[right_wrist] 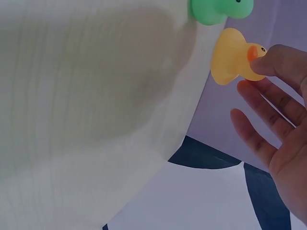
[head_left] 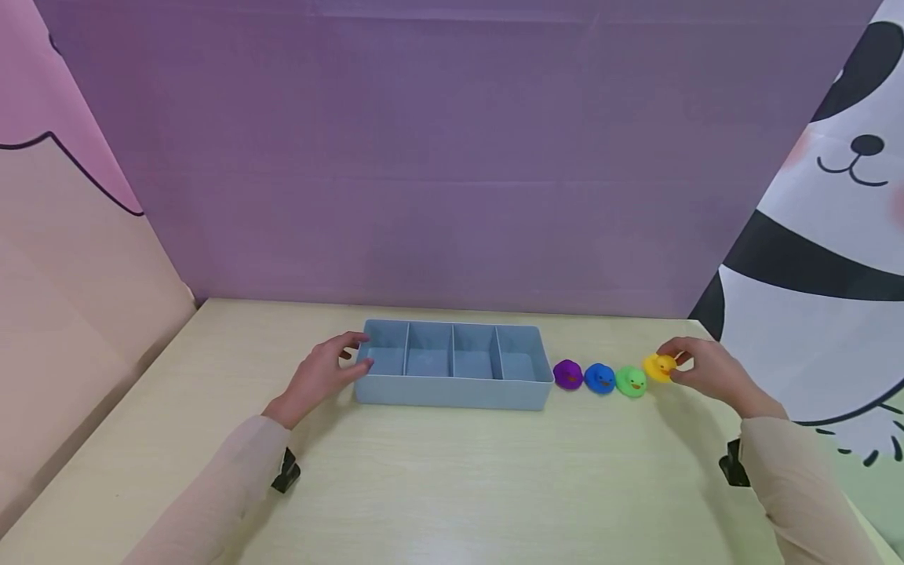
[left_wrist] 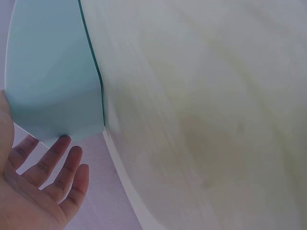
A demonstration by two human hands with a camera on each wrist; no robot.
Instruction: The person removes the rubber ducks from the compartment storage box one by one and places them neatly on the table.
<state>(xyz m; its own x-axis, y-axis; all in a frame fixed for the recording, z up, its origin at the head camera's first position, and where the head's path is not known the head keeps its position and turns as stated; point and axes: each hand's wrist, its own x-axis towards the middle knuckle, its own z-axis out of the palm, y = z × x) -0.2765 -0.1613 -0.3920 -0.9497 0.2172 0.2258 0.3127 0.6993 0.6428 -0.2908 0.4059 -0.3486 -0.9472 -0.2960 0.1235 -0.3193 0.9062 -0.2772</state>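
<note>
A blue-grey box (head_left: 452,392) with several compartments in a row stands on the table. My left hand (head_left: 328,369) is at its left end, thumb and forefinger spread at the rim. In the left wrist view the other fingers are loosely extended by the end wall of the box (left_wrist: 53,72). My right hand (head_left: 709,373) pinches a yellow rubber duck (head_left: 657,367) at its head, between thumb and fingers. In the right wrist view the yellow duck (right_wrist: 229,57) is beside the green duck (right_wrist: 208,10), with a gap between them.
Right of the box, a purple duck (head_left: 568,375), a blue duck (head_left: 599,378) and a green duck (head_left: 631,381) sit in a row on the pale wooden table (head_left: 452,486). A purple backdrop (head_left: 452,157) rises behind, and a panda-print panel (head_left: 812,267) flanks the right side.
</note>
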